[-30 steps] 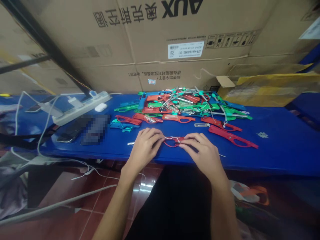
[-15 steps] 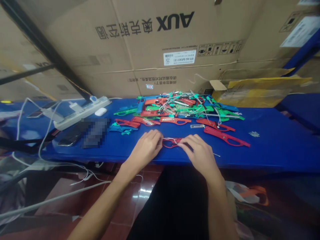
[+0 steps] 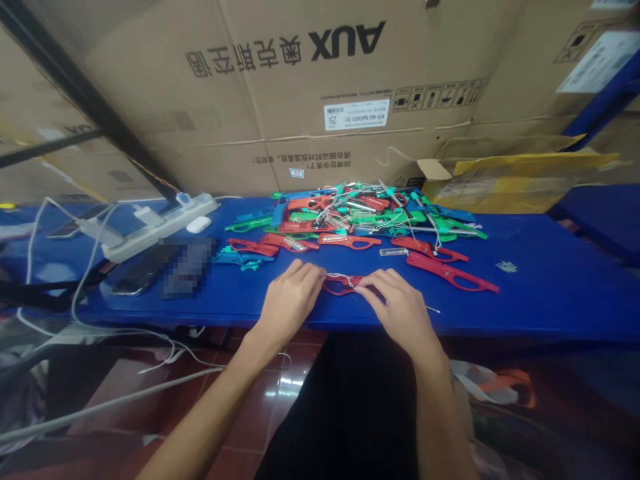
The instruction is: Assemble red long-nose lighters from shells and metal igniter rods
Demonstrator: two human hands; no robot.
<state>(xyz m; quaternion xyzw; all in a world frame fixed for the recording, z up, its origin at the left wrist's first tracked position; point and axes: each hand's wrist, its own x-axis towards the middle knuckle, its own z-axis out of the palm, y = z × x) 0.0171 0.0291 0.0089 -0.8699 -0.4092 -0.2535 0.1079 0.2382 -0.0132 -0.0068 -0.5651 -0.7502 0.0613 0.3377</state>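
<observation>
A red plastic lighter casing (image 3: 341,287), with a trigger loop and thin white wire on it, lies near the front edge of the blue table. My left hand (image 3: 294,293) grips its left end, fingers closed and partly hiding it. At the other end, my right hand (image 3: 397,303) has thumb and fingers pinched together on the casing near the wire. Beyond my hands, more red casings (image 3: 450,272) and an orange-red one (image 3: 349,241) lie in a loose row. Behind them is a heap of red, green and blue casings (image 3: 370,210) with metal tubes and wires.
A white power strip (image 3: 160,227) with plugs and cables stands at the left, beside a white earbud case (image 3: 199,225) and dark phone (image 3: 137,280). Small white pieces (image 3: 506,267) lie at the right. A taped carton (image 3: 520,183) and large cardboard boxes (image 3: 250,100) stand behind.
The view has shifted very slightly. Both hands keep nearly the same place and grip on the red lighter casing.
</observation>
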